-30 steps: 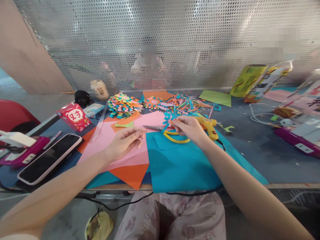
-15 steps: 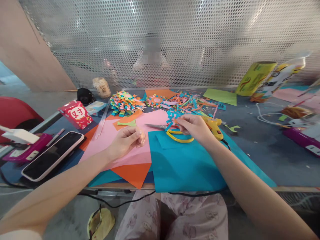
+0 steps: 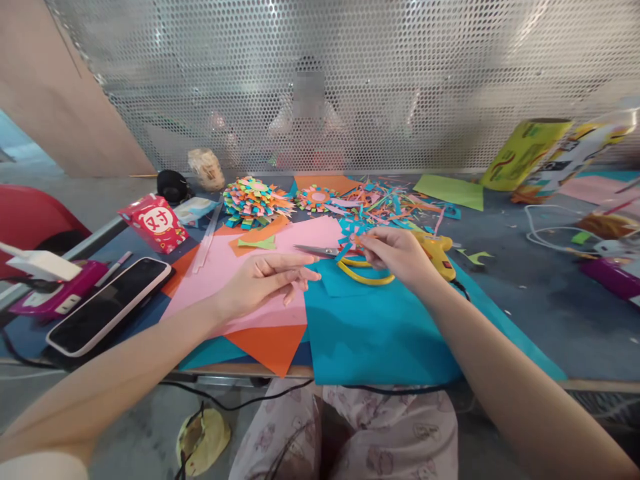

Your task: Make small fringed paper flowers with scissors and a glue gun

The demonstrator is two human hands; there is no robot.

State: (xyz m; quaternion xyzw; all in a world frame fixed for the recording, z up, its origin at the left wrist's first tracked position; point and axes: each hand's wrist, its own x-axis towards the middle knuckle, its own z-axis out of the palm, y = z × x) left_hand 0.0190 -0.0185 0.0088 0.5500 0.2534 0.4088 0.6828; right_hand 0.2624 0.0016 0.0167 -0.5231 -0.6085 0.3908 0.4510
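Note:
My right hand [image 3: 393,252] pinches a fringed blue paper flower [image 3: 351,233] with its fingertips, just above the yellow-handled scissors [image 3: 367,277]. The scissors lie with their blades pointing left, across pink and blue paper. My left hand [image 3: 273,280] hovers over the pink paper [image 3: 220,283] with its fingers stretched out toward the right; I see nothing in it. Under my right forearm spreads the blue paper [image 3: 375,340]. Close behind the right hand lies a yellow glue gun [image 3: 439,253], partly hidden by it.
Finished fringed flowers [image 3: 255,202] and a heap of paper strips [image 3: 383,202] sit at the back. A phone [image 3: 110,307], a red packet [image 3: 155,223] and clear glue sticks [image 3: 206,243] lie left. At the right stand a yellow canister [image 3: 525,155] and a bottle [image 3: 575,157].
My left hand has opened from a loose pinch, its fingers now extended to the right. My right hand keeps the blue flower at nearly the same spot. The view has shifted slightly.

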